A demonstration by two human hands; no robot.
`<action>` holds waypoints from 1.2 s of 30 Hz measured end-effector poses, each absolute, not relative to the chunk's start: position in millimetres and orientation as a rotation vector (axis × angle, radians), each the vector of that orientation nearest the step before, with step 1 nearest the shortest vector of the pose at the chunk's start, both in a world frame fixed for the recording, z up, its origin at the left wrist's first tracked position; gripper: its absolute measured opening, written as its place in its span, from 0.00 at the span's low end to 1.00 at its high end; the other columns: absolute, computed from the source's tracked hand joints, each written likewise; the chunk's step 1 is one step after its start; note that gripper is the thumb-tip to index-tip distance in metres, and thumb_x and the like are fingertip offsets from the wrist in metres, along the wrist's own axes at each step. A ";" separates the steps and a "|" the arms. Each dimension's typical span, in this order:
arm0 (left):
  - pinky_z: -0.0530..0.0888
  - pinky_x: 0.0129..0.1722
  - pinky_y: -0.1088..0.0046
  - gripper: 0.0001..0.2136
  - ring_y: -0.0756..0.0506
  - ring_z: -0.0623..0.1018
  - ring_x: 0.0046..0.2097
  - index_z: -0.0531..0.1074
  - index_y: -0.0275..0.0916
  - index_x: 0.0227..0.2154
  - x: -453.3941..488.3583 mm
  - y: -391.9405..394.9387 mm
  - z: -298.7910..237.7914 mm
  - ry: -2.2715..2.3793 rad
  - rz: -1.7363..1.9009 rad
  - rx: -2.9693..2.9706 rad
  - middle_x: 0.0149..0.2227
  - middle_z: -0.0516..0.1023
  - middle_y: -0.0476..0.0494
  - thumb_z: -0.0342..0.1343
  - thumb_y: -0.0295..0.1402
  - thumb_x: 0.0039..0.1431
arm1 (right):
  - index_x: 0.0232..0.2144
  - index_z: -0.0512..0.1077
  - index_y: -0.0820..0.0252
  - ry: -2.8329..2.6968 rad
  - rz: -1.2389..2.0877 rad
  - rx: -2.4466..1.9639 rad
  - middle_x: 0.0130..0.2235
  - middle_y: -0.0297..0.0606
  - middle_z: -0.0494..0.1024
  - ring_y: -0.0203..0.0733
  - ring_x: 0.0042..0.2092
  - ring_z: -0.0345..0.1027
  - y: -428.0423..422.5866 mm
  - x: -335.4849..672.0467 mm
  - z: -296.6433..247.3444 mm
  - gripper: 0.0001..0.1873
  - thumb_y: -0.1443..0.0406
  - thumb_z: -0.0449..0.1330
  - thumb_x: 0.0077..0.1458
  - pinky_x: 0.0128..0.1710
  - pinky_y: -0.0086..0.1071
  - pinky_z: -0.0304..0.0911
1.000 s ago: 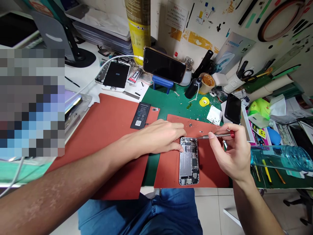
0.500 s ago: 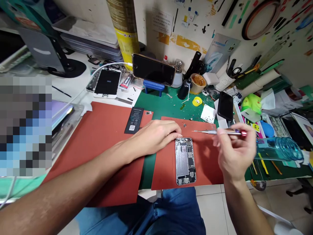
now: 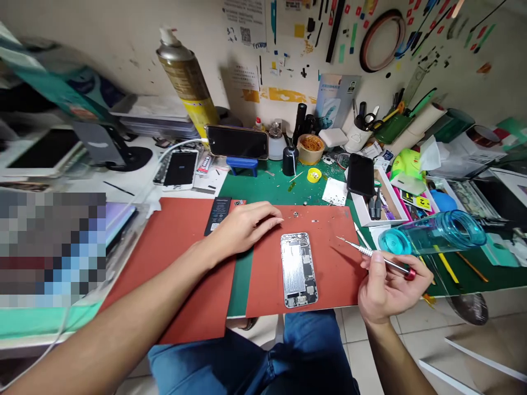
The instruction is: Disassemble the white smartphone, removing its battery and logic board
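Showing half-curled fingers, left hand (image 3: pixel 246 226) holds nothing I can see. Opened phone (image 3: pixel 300 270) lies flat on red mat (image 3: pixel 333 285), near that hand; looks light, stiff, internals likely fragile: take frame edges. Right hand (image 3: pixel 387 288) pinches driver (image 3: pixel 365 250), tip clear of phone; slim, rigid, probably grippiest at knurling.

We're getting middling indoor light, the wall (image 3: pixel 123 27) dimming toward the upper left. The opened phone (image 3: pixel 294 269) is throwing back pale glare; the screwdriver (image 3: pixel 366 250) is casting a shadow onto the red mat (image 3: pixel 261 288). Wide-angle stretch is tilting the spray can (image 3: pixel 191 82). Side edges are blurring; a pixelated block (image 3: pixel 52 244) is masking the lower left.
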State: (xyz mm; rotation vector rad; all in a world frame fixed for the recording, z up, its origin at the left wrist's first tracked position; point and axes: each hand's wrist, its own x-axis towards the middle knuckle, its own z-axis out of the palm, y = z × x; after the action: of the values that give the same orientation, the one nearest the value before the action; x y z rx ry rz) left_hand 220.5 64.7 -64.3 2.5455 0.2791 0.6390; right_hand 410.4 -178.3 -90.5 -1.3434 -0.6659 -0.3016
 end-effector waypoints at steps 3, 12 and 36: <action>0.76 0.43 0.71 0.11 0.46 0.84 0.42 0.78 0.38 0.44 226.0 62.7 -56.5 0.288 0.644 2.593 0.42 0.85 0.43 0.53 0.36 0.79 | 0.48 0.67 0.55 -0.645 -0.244 -1.310 0.29 0.25 0.76 0.37 0.26 0.73 -178.0 412.6 -90.8 0.19 0.70 0.71 0.61 0.32 0.36 0.74; 0.75 0.41 0.69 0.11 0.43 0.84 0.45 0.79 0.37 0.47 276.0 56.4 -33.2 0.229 0.270 2.821 0.44 0.85 0.40 0.52 0.33 0.78 | 0.46 0.70 0.57 -0.564 -0.243 -1.279 0.31 0.29 0.79 0.39 0.27 0.76 -177.1 412.8 -97.0 0.20 0.72 0.73 0.56 0.30 0.37 0.76; 0.71 0.32 0.71 0.13 0.44 0.83 0.41 0.85 0.43 0.46 337.7 31.4 -56.4 0.341 0.204 2.886 0.45 0.83 0.42 0.53 0.32 0.76 | 0.49 0.70 0.56 -0.655 -0.151 -1.259 0.32 0.29 0.79 0.36 0.28 0.75 -182.1 407.7 -91.3 0.17 0.74 0.68 0.62 0.30 0.30 0.76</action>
State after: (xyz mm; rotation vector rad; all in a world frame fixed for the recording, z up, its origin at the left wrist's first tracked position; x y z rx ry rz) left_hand 337.7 31.4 -56.4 2.8863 0.3408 0.2044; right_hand 407.7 -182.1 -91.3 -1.2594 -0.6552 -0.1506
